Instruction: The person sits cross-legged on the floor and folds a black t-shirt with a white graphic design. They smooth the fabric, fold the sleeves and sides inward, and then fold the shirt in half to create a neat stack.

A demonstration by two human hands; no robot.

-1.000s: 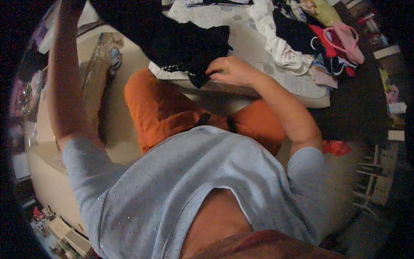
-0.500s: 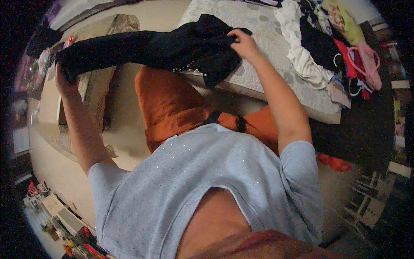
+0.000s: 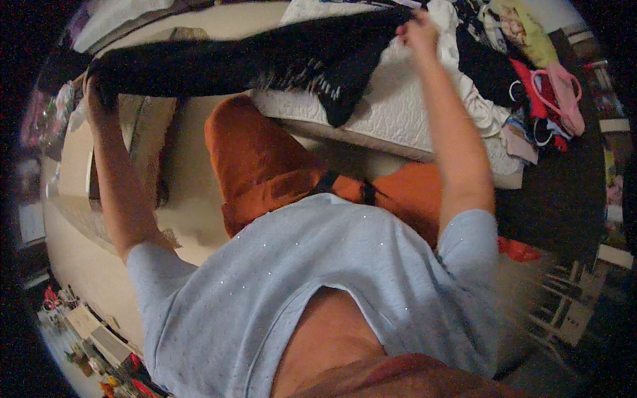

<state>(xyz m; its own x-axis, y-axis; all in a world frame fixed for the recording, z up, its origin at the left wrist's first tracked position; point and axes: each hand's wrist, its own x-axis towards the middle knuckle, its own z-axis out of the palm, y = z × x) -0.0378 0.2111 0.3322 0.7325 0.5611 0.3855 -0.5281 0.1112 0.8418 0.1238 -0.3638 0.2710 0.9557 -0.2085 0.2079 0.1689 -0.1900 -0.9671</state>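
Head view, looking down: a person in a pale blue shirt and orange trousers holds a black garment stretched out above a white mattress. Its long axis runs left to right, nearly level, with one loose part hanging down at the middle. The left hand is clamped on its left end, the right hand on its right end. Half a second ago the garment was more bunched; now the hands are farther apart and it is pulled straighter. A clothes pile lies to the right.
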